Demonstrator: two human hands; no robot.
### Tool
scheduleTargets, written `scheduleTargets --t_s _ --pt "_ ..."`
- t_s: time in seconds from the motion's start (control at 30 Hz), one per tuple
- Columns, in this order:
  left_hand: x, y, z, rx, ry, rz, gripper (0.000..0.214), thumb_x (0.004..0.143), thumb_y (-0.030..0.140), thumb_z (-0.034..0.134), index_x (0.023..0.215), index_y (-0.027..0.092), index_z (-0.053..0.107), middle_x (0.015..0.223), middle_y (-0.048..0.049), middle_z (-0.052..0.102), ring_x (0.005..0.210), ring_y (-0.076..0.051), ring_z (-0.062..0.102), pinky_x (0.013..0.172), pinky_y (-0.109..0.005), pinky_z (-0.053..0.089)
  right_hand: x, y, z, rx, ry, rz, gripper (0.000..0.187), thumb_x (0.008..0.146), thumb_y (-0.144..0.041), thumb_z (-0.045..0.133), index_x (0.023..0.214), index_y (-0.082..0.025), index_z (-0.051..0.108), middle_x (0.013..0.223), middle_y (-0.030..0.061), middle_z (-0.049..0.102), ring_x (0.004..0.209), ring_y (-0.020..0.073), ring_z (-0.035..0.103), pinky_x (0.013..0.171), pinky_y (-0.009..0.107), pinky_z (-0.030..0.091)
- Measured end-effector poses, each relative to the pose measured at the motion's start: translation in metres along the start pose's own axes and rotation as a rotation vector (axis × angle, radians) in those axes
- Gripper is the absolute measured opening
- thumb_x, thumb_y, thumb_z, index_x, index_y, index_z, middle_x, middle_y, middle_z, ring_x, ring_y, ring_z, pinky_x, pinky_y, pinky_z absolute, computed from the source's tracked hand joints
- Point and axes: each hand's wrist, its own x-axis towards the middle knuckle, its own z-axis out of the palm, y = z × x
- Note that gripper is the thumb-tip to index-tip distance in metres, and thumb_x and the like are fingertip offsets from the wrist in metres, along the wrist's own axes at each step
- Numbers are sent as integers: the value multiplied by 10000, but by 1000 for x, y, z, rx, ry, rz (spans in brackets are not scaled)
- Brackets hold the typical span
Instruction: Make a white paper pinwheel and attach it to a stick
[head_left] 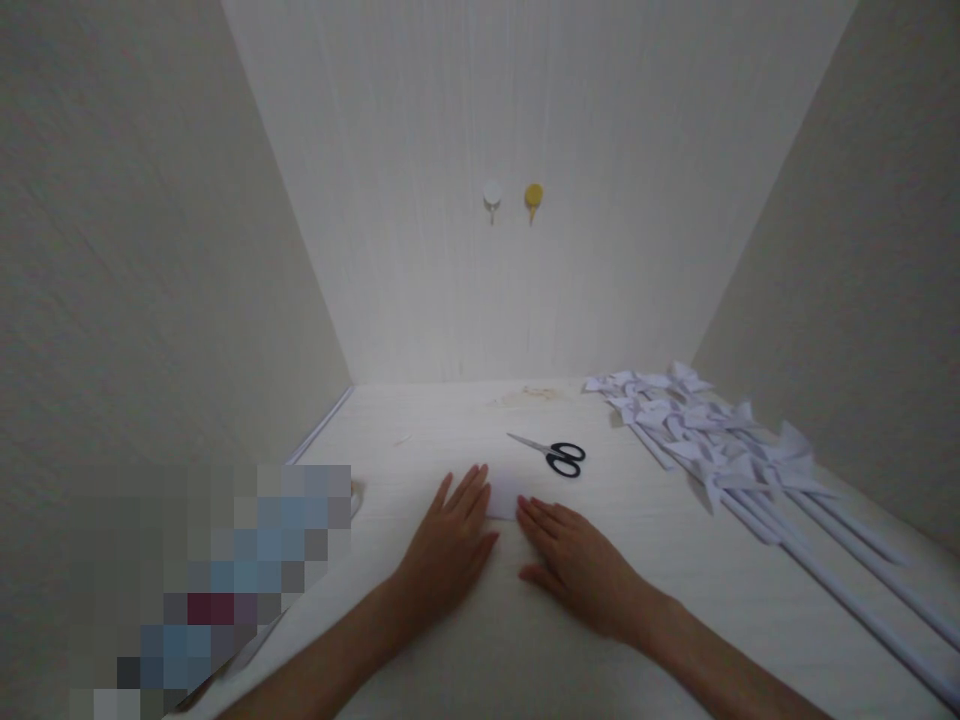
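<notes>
A small piece of white paper (503, 497) lies flat on the white table between my hands. My left hand (451, 530) rests palm down with its fingers stretched out, the fingertips at the paper's left side. From the other side, my right hand (568, 560) lies with its fingers extended, the tips touching the paper's right edge. Part of the paper may be hidden under the fingers. Just beyond my right hand lies a pair of scissors (564, 458) with black handles, its blades pointing to the left.
Several white paper pinwheels (705, 440) on long paper sticks are piled along the table's right side. Walls enclose the table at the back and sides. A white hook (492, 194) and a yellow hook (533, 196) are fixed to the back wall. The left side is pixelated.
</notes>
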Motion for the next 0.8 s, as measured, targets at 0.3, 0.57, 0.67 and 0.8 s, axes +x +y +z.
scheduleTargets --t_s 0.3,0.57,0.67,0.8 --pt "-4 23 -1 -189 -127 108 520 824 357 270 1276 110 203 1321 -109 285 1219 -188 207 978 -378 230 -1 1 8 -15 103 21 493 788 -331 410 1194 -53 369 1247 163 387 1164 224 325 956 398 300" --pt "2 17 -6 -125 -132 17 474 819 387 274 1193 107 355 1256 -121 394 1166 -203 325 959 -420 233 0 2 7 -81 51 55 502 799 -374 383 1209 -87 343 1250 143 391 1158 219 334 948 442 263" --pt "1 10 -3 -75 -89 -27 451 819 371 282 1155 92 396 1198 -129 461 1126 -199 384 953 -406 253 0 2 6 -73 43 66 505 803 -380 372 1216 -92 334 1255 137 385 1157 221 336 948 446 257" --pt "-3 -9 -2 43 -44 -128 465 821 354 281 1117 24 420 1129 -197 503 1066 -219 451 930 -401 288 0 1 4 -54 47 82 503 803 -375 370 1220 -98 329 1241 136 405 1144 216 355 952 443 248"
